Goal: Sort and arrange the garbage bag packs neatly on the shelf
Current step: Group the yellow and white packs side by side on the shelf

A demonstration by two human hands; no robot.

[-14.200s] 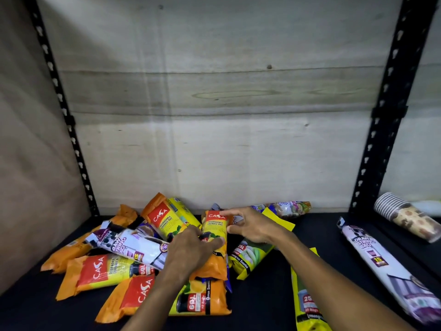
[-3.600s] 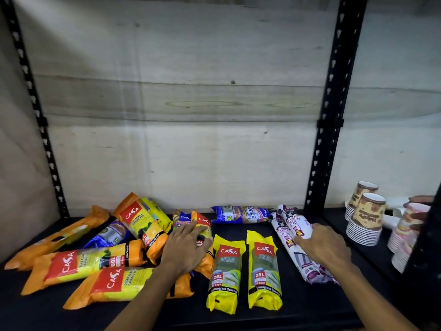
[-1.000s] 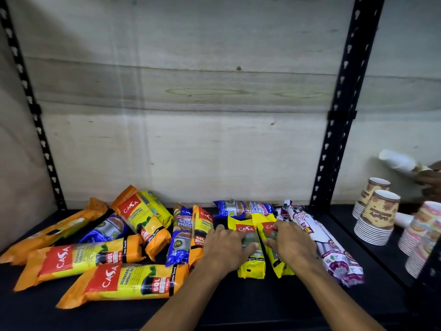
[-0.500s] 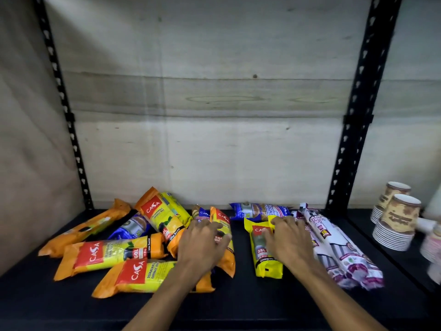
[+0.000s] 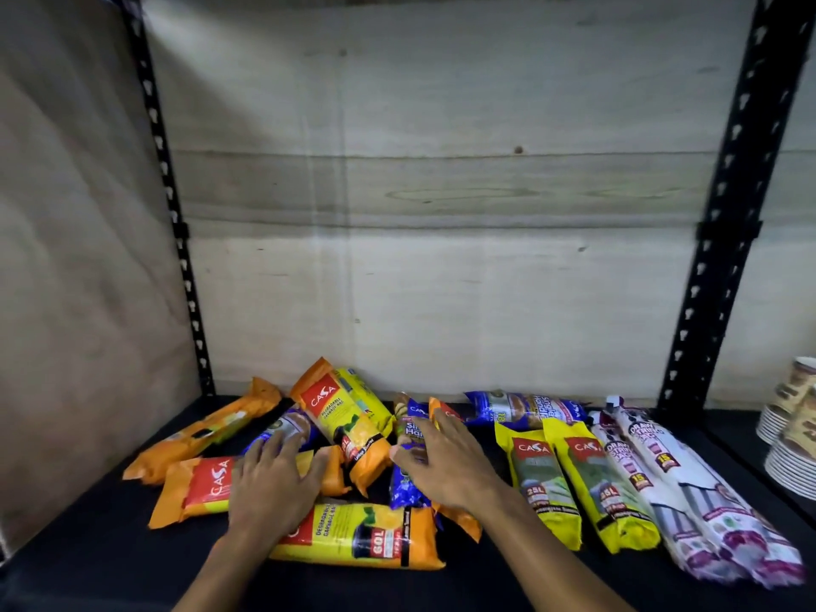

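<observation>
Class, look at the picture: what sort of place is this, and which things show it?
Probably a shop or stockroom shelf: black slotted uprights, branded garbage bag packs lying on the shelf board, and stacked paper cups alongside.

Bare black shelf board (image 5: pixel 88 563) at near left; jumbled orange-yellow plastic packs (image 5: pixel 353 536) block centre; stacked paper cups (image 5: pixel 790 439) far right.

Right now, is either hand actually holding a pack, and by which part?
Neither lifts one. The left hand lies flat across an orange pack; the right hand rests on the middle of a blue pack, grip unclear.
</observation>
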